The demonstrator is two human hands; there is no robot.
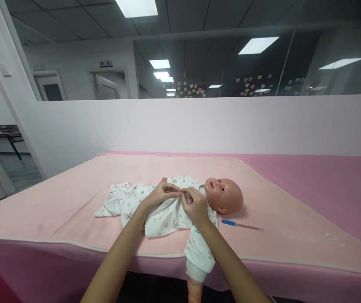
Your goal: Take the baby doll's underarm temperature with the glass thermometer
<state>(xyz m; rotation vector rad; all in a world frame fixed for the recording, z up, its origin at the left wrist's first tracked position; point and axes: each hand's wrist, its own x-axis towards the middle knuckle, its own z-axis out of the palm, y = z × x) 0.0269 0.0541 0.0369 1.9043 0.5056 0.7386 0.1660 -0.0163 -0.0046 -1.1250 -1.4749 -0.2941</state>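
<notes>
A baby doll (226,195) lies on its back across the bed, head to the right, dressed in a white printed baby top (164,221) and matching pants (136,195). Over the doll's chest, my left hand (161,193) and my right hand (195,207) meet with fingertips almost touching. Both pinch the front of the baby top; the exact bit of cloth or fastening between the fingers is too small to make out. One sleeved doll arm (198,252) hangs toward me over the bed's near edge.
A thin stick with a blue end (229,222) lies beside the doll's head. Under the doll is a peach blanket (57,198), spread over a pink cover (325,185). A white half wall (199,126) with glass above closes off the far side.
</notes>
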